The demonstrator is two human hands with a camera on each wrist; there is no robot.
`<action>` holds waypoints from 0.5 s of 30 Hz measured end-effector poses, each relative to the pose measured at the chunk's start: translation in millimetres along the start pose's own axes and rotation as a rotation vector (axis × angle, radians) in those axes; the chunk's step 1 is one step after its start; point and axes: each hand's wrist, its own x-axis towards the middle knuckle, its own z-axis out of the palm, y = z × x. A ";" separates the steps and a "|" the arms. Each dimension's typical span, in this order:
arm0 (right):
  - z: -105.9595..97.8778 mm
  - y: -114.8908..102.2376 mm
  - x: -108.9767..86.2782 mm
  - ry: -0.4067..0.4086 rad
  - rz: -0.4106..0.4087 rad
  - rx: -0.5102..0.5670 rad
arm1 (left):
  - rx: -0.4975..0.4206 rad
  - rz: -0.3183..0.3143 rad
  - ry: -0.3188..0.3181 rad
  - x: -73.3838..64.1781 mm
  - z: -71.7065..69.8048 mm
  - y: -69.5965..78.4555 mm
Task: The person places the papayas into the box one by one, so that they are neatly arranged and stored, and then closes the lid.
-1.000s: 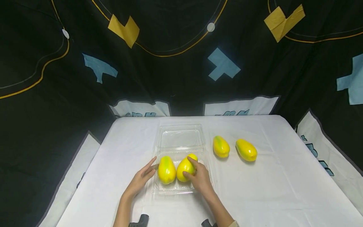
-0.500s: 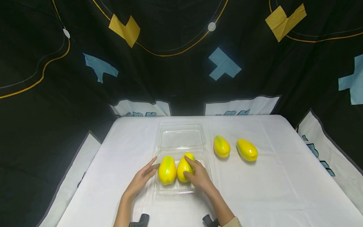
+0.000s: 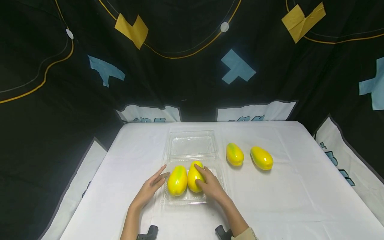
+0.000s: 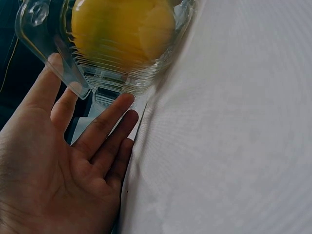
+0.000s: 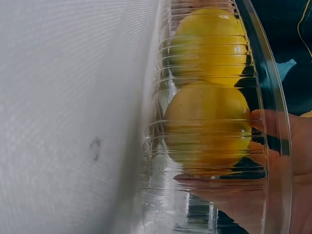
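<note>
A clear plastic clamshell container (image 3: pixel 196 200) lies with its lid folded back. Two yellow papayas with green streaks sit side by side in its base. My right hand (image 3: pixel 212 186) reaches over the right wall and holds the right papaya (image 3: pixel 193 181) between thumb and fingers. Through the clear wall in the right wrist view, that papaya (image 5: pixel 207 129) shows with fingers about it. The left papaya (image 3: pixel 177 181) stands untouched. At the container's left edge my left hand (image 3: pixel 150 188) has its fingers extended; in the left wrist view its fingertips (image 4: pixel 54 62) are right at the rim.
Two more papayas, one nearer (image 3: pixel 234 154) and one farther right (image 3: pixel 261 158), lie on the white tablecloth (image 3: pixel 285 200) right of the container. The open lid (image 3: pixel 192 143) lies flat behind the base. A dark curtain (image 3: pixel 186 83) hangs beyond the table.
My right hand has shifted the right papaya leftward and turned it more upright, so it now lies beside the left one. The left hand stays at the container's edge.
</note>
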 end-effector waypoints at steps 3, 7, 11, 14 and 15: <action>-0.4 0.6 0.4 -0.002 -0.009 0.006 | -0.002 -0.001 0.000 0.7 0.0 -0.2; -0.9 0.9 -0.3 -0.009 -0.018 0.016 | 0.000 -0.005 0.001 0.9 0.5 -0.4; -1.7 0.2 -1.6 -0.012 -0.016 0.025 | 0.002 -0.003 0.013 0.5 1.3 0.0; -3.2 -1.2 -2.8 -0.007 -0.014 0.029 | 0.013 -0.001 0.031 0.3 2.1 0.3; -4.0 -1.7 -3.3 -0.005 -0.015 0.029 | 0.021 0.000 0.037 0.4 2.3 0.0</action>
